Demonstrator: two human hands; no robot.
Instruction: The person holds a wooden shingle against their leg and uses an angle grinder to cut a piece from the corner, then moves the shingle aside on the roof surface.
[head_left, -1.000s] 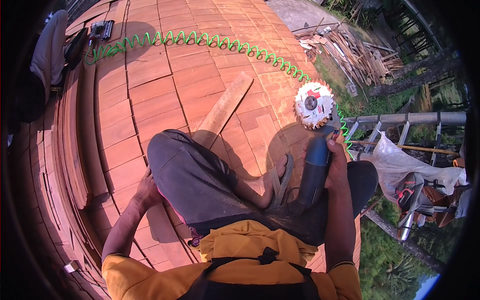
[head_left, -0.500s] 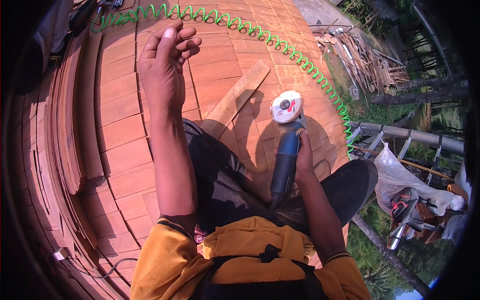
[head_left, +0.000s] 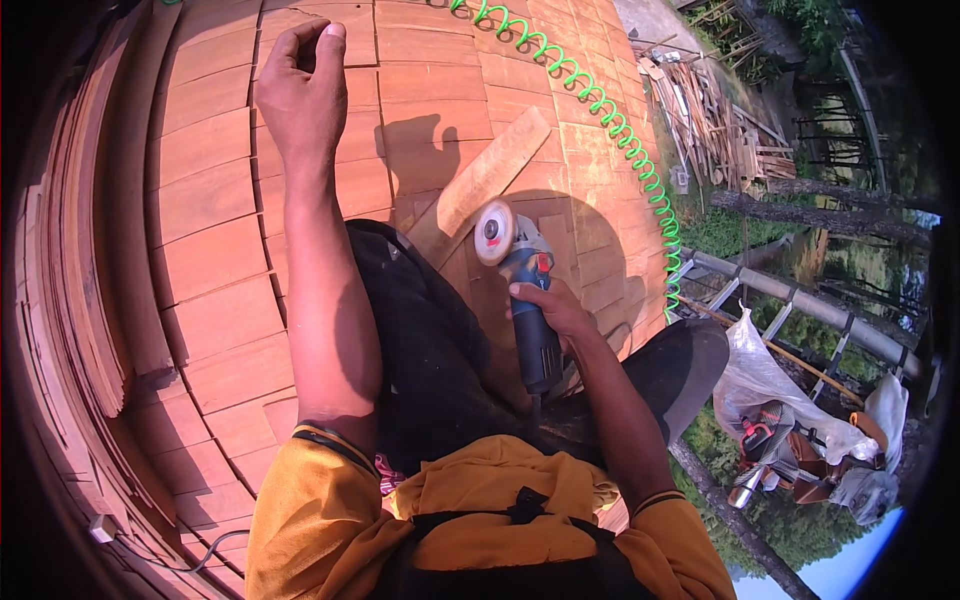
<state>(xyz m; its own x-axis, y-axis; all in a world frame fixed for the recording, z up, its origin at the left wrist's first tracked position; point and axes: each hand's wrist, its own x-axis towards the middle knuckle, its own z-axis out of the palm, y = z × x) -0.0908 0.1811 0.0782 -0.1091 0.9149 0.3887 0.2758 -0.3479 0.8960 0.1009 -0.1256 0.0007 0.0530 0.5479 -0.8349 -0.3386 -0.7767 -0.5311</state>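
Observation:
My right hand [head_left: 560, 312] is wrapped around the dark blue body of an angle grinder [head_left: 535, 340], its thumb lying across the top. The grinder's pale round disc [head_left: 493, 232] points away from me, over the near part of a loose wooden board [head_left: 492, 172]. Out ahead on the left, my left hand [head_left: 305, 95] is raised above the shingles with thumb and fingers brought together in a pinch. Anything between those fingertips is too small to make out.
Overlapping wooden shingles [head_left: 215, 290] form the surface under me. Long stacked planks [head_left: 90, 250] run along the left. A green coiled hose [head_left: 610, 115] curves from the top to the right. Beyond the right edge are a ladder [head_left: 780, 320], a plastic bag [head_left: 745, 365] and scrap wood [head_left: 705, 130].
The grinder has tilted left, with its disc turned more sideways, and my right thumb now shows on top of its body. My left hand's fingers have closed from loosely spread to a pinch.

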